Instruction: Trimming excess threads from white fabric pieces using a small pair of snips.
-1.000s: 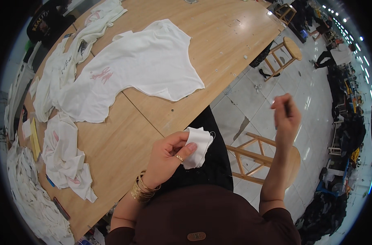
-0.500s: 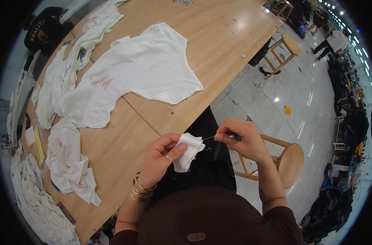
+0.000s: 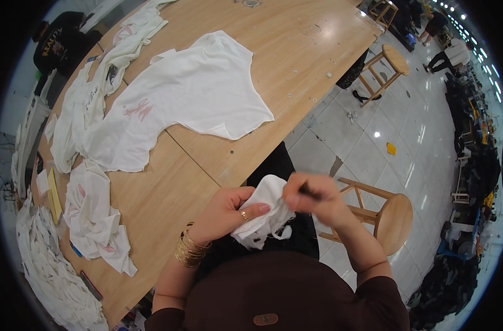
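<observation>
My left hand [image 3: 221, 216], with a ring and gold bangles on it, pinches a bunched white cloth [image 3: 264, 225] between thumb and fingers above my dark lap. The cloth hangs loose at its lower edge, which looks ragged. My right hand [image 3: 317, 197] is closed and smeared by motion at the cloth's right side, its fingertips against or just in front of the fabric. A small dark tool [image 3: 309, 191] shows in that hand, too blurred to name. No thread can be made out between the hands.
A white garment [image 3: 202, 83] with pink lettering lies spread on the wooden table [image 3: 295, 33]. More white garments [image 3: 94, 212] lie heaped at the left. Wooden stools [image 3: 394, 223] stand on the tiled floor at the right. People are in the background.
A taut thread ran from the folded cloth to my right hand earlier. Now the right hand is up against the cloth, which has opened out and hangs lower.
</observation>
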A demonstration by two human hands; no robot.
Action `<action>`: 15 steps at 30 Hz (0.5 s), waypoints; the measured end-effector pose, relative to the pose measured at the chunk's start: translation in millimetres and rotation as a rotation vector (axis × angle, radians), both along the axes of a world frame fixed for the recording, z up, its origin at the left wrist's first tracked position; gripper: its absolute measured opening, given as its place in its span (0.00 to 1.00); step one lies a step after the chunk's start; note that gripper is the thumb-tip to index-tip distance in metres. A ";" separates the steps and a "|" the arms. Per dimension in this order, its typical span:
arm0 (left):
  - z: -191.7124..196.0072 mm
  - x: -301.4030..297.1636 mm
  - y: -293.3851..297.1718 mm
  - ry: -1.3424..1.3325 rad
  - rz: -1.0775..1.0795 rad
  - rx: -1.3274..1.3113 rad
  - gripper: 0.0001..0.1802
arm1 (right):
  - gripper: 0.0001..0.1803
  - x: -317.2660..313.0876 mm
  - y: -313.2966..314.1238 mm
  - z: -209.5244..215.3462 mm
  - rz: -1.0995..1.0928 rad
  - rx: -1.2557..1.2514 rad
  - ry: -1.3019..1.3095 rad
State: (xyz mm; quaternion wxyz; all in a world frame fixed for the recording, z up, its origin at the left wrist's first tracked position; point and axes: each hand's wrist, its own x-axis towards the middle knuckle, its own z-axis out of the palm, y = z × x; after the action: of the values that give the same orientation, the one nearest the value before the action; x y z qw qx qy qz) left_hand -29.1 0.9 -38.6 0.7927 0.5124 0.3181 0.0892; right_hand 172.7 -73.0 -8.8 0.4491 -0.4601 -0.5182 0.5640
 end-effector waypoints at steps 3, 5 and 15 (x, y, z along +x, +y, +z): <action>-0.4 -10.4 4.4 0.066 -0.071 0.148 0.13 | 0.03 39.8 3.6 -22.7 -0.546 -0.158 -0.051; 1.3 -21.4 11.4 0.123 0.107 0.048 0.14 | 0.04 123.9 -6.2 -60.2 -0.717 -0.171 0.019; 14.4 -18.7 9.6 -0.085 0.140 -0.104 0.19 | 0.09 74.5 4.8 -35.0 -0.465 -0.244 -0.716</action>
State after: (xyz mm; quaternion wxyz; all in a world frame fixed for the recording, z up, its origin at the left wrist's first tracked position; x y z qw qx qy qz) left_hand -47.8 10.5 -24.3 0.8228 0.4428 0.3233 0.1496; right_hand 247.2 -68.2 -43.9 0.2988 -0.7803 -0.4536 0.3101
